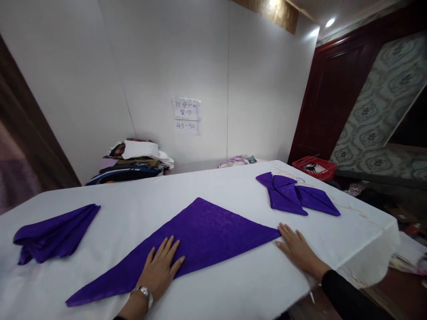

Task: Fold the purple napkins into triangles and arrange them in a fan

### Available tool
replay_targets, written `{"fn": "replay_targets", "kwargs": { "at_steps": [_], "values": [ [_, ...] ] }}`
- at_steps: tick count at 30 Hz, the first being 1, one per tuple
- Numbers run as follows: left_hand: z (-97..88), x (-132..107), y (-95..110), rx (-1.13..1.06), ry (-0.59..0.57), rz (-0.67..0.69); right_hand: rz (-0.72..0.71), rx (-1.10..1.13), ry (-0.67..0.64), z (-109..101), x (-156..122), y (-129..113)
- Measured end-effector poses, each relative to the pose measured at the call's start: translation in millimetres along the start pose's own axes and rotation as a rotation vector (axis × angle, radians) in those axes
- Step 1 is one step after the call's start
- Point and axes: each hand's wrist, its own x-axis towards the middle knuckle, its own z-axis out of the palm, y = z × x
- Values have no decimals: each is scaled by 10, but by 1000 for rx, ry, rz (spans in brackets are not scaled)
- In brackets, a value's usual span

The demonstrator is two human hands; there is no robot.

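A purple cloth napkin, folded into a wide triangle, lies flat on the white-covered table with its peak pointing away from me. My left hand rests palm down on its lower middle, fingers spread, a silver watch on the wrist. At the triangle's right corner, my right hand touches the tip with outstretched fingers, its thumb apart and mostly on the white cloth. Off to the left sits a loosely bunched purple napkin. Several folded purple pieces lie close together at the back right.
The table wears a white cloth that hangs over its right edge. Piled clothes stand at the back left by a white wall bearing a handwritten sign. A red basket is beyond the far right edge.
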Motion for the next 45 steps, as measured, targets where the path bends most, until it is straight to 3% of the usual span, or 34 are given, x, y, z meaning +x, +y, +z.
{"fn": "replay_targets", "kwargs": {
  "at_steps": [3,5,8,13,17,24,28,30,35,38,45],
  "values": [
    [-35,-7,18,1,-6,5,38,-83,58,-54,15,-2],
    [-37,-11,22,5,1,9,-21,-72,132,-125,33,-181],
    [-30,-22,26,-5,30,13,-217,45,151,-248,79,-681],
    [-68,-71,64,-39,31,15,-589,194,-26,-358,215,-1628],
    [-125,-142,114,-72,45,18,-686,204,-93,-232,392,-2006],
    [-172,-249,129,-123,112,23,-657,158,-75,168,582,-1986],
    [-201,-176,183,-160,-9,-31,-662,151,-52,190,571,-1971],
    [-213,-103,330,-189,-44,-40,-665,142,-49,196,571,-1971],
    [-151,108,902,-277,49,179,-670,122,-25,294,603,-1933],
    [-61,201,1088,-294,40,230,-691,110,-11,343,616,-1909],
    [0,174,996,-254,-20,169,-676,10,7,328,606,-1885]
  ]
}}
